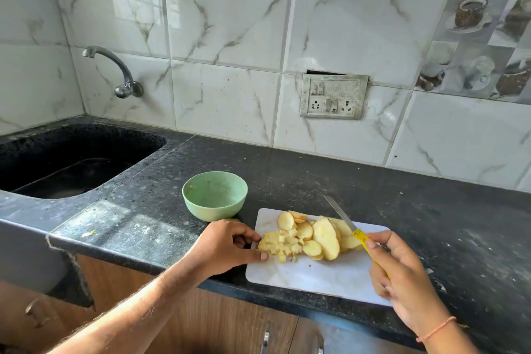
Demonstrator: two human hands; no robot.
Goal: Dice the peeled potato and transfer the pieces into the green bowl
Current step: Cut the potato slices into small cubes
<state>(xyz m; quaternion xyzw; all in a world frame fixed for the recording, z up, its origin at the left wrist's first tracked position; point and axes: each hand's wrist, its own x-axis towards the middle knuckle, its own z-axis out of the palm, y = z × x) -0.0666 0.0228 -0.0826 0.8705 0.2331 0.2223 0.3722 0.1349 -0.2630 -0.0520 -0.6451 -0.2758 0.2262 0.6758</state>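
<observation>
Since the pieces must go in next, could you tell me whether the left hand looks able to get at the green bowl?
Probably yes: the left hand rests at the cutting board's left edge, just in front of the green bowl, with nothing between them.

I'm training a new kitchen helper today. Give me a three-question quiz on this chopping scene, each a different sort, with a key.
1. True or false: the green bowl already holds diced potato.
2. Which hand holds the knife? A) left B) right C) neither
3. Fill in: the potato slices and the small cubes lie on the white ____.

Key:
1. False; no potato pieces show inside it.
2. B; the right hand grips the yellow handle, while the left hand touches the cubes.
3. Cutting board.
</observation>
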